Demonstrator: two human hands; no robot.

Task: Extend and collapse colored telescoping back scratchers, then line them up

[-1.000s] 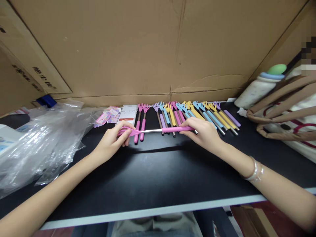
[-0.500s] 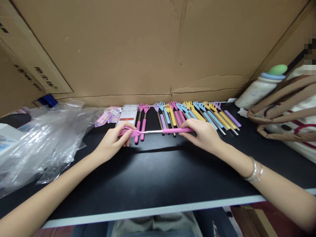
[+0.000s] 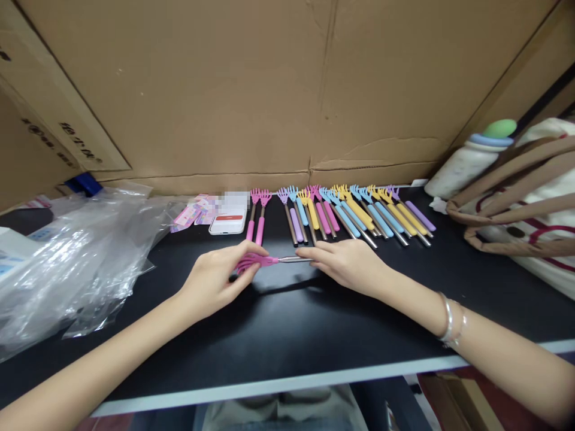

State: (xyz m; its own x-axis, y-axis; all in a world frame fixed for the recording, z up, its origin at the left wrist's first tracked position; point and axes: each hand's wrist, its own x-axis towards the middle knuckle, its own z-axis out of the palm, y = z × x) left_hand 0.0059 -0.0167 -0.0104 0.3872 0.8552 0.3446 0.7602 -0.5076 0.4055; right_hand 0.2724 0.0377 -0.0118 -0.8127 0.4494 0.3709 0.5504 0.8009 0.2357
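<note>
My left hand [image 3: 218, 276] pinches the claw-shaped head of a pink telescopic back scratcher [image 3: 265, 261] just above the black table [image 3: 287, 335]. My right hand [image 3: 345, 263] is closed over its handle end, which is hidden under the palm. Only a short length of metal rod shows between the two hands. Behind them lies a row of back scratchers [image 3: 354, 209] in pink, purple, blue and yellow, claws pointing toward the cardboard wall.
Crumpled clear plastic bags [image 3: 76, 257] cover the table's left side. A white phone [image 3: 229, 218] and pink packets [image 3: 193, 212] lie behind my left hand. A bottle [image 3: 471, 158] and a canvas bag [image 3: 525, 197] stand at the right. A cardboard wall [image 3: 269, 90] closes the back.
The scratcher has come toward me, away from the row, and my hands have moved closer together. The rod showing between them is much shorter than before.
</note>
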